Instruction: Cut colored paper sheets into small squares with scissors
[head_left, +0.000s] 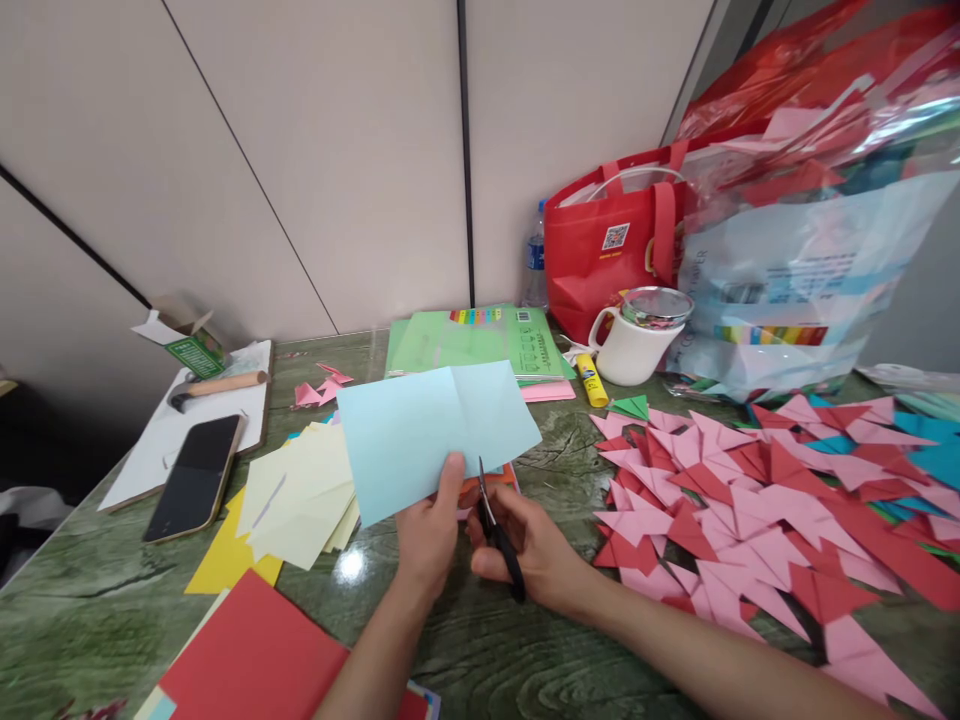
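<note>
A light blue sheet of paper point(409, 435) with a crease down it is held up over the table. My left hand point(431, 530) grips its lower edge, thumb on top. My right hand point(529, 550) is closed round the black handles of a pair of scissors point(499, 540). The scissor blades point up at the paper's lower edge, just right of my left thumb. Whether they touch the paper I cannot tell. Beneath the hands something orange point(491, 480) partly shows.
Folded pink and red paper pieces point(735, 520) cover the right side. Pale yellow sheets point(300, 490), red paper point(255, 640), a phone point(195, 475) and a hammer point(221, 388) lie left. Behind stand green packs point(472, 345), a glue stick point(591, 380), a mug point(637, 345) and bags point(615, 270).
</note>
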